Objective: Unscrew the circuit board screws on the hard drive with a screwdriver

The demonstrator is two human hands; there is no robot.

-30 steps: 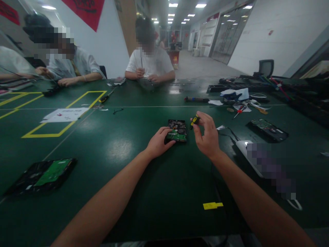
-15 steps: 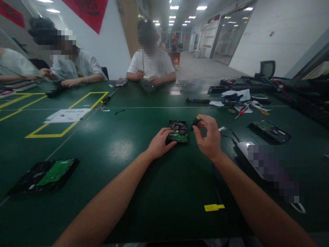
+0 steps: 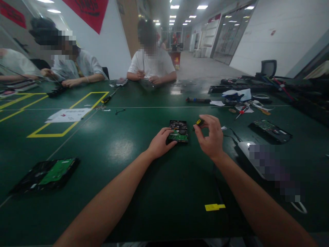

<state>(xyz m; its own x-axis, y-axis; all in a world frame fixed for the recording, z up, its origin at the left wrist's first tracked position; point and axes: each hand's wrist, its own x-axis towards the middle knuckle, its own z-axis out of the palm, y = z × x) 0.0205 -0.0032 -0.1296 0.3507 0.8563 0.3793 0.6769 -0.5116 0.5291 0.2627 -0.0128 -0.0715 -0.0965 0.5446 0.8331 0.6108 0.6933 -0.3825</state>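
Note:
A hard drive [image 3: 183,137] with a green circuit board lies on the table in front of me. Along its left side, my left hand [image 3: 161,142] grips it between thumb and fingers. To the right of the drive, my right hand [image 3: 212,137] pinches a black-and-yellow screwdriver [image 3: 198,122] by its handle, above the table. Its yellow-marked end shows at the fingertips; I cannot make out its shaft or tip clearly. A gap separates this hand from the drive.
Other hard drives lie at left [image 3: 55,173] and right [image 3: 269,131]. A white power-strip-like object [image 3: 250,159] is beside my right forearm. Farther back are a red screwdriver [image 3: 242,111], a black-and-yellow screwdriver [image 3: 107,98] and a paper sheet [image 3: 68,115]. Co-workers sit opposite.
My right hand has shifted slightly right, away from the drive, and the screwdriver handle has turned so more yellow shows. My left hand stays on the hard drive.

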